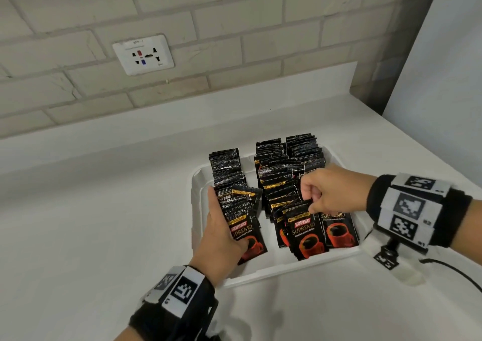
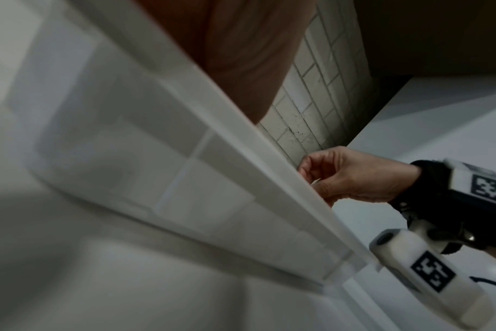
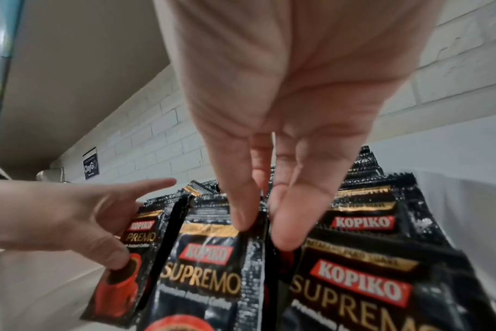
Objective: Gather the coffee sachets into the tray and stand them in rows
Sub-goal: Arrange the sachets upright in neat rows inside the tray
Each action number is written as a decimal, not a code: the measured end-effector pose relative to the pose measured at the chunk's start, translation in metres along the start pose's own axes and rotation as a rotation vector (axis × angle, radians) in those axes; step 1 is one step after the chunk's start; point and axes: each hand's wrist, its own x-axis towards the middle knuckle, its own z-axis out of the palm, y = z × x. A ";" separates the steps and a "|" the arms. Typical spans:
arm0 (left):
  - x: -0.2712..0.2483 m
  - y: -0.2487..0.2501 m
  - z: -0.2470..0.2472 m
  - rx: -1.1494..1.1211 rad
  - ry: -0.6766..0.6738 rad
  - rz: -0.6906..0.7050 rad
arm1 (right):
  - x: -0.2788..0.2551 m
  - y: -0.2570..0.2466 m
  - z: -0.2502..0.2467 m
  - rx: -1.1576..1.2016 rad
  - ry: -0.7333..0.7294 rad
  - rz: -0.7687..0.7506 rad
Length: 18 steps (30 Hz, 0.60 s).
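At the tray's (image 1: 300, 269) six o'clock, my right hand (image 1: 331, 192) pinches a light, slick sachet's (image 1: 303, 232) top seam; my left hand (image 1: 221, 233) clasps the nine o'clock row (image 1: 236, 202).

The tray (image 1: 260, 275) floor is hidden by sachets (image 1: 279, 184) — its far rim too. In the left wrist view, the left hand (image 2: 235, 56) is blurred and cut off at the upper edge.
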 end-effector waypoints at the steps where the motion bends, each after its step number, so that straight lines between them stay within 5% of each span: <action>1: -0.001 0.002 0.001 -0.009 0.012 -0.004 | -0.001 -0.001 0.000 -0.015 -0.011 0.009; 5: -0.002 0.009 0.000 -0.064 0.050 -0.025 | -0.012 -0.011 -0.008 -0.104 0.128 -0.013; 7: -0.001 0.011 0.000 -0.106 0.063 -0.050 | -0.019 -0.028 -0.013 0.049 0.224 -0.059; 11: 0.003 0.007 -0.002 -0.215 0.089 -0.137 | -0.023 -0.066 -0.007 0.505 0.044 -0.082; 18: 0.005 0.011 -0.005 -0.325 0.026 -0.210 | 0.008 -0.089 0.017 0.763 -0.043 0.041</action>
